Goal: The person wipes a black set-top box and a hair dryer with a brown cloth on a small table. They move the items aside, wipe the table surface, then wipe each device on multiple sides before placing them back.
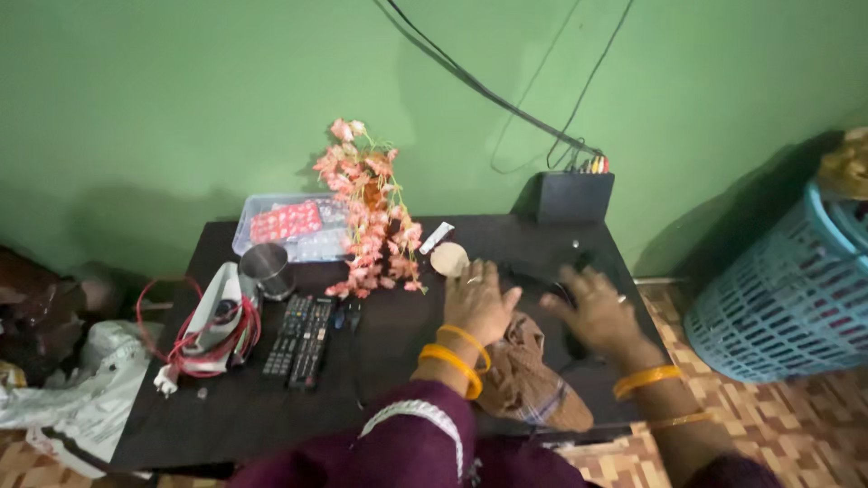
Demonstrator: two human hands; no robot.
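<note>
From the head camera I look down on a dark table [271, 416] set against a green wall. My left hand [477, 303] lies flat near the table's centre, fingers spread and palm down, pinching nothing; orange bangles circle its wrist. Its heel touches a crumpled brown cloth [533, 375], which sits at five o'clock from that hand and runs to the table's near edge. My right hand [592, 312] is at three o'clock from the left, also open with fingers splayed, resting on dark cables [542, 280] on the tabletop; I cannot tell whether it grips any of them.

At twelve o'clock from the left hand, just beside its fingertips, lies a small round beige lid [449, 259], with a white tube [437, 237] just beyond it. At eleven o'clock a spray of pink artificial flowers [371, 212] trails over the table. At nine o'clock two remote controls [300, 341] lie side by side, then a steel cup [268, 269] and a white clothes iron [217, 316] wrapped in red cord. A clear plastic box [289, 226] sits at the back, a black set-top box [574, 196] at one o'clock, and a blue laundry basket [796, 307] on the floor at three o'clock.
</note>
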